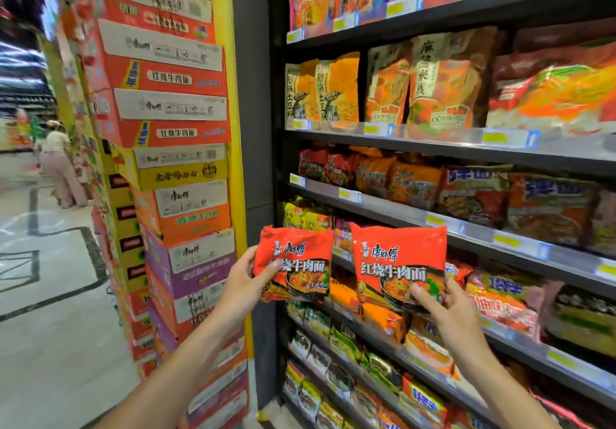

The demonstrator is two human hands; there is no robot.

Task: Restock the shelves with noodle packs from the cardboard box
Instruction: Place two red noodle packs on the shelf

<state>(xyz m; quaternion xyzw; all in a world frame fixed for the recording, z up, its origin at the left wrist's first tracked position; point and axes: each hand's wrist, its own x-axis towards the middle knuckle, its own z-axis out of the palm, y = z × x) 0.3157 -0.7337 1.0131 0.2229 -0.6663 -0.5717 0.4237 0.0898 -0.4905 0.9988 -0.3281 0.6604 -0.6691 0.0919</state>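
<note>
I hold two red noodle packs up in front of the black shelves [466,218], side by side and not quite touching. My left hand [245,282] grips the left pack [295,262] by its lower left edge, thumb on the front. My right hand [443,308] pinches the right pack [398,263] at its bottom right corner. Both packs face me, print upright, tops up, the left one leaning slightly. Their long axes run roughly vertical. To my left stands a tall stack of cardboard boxes [173,175].
</note>
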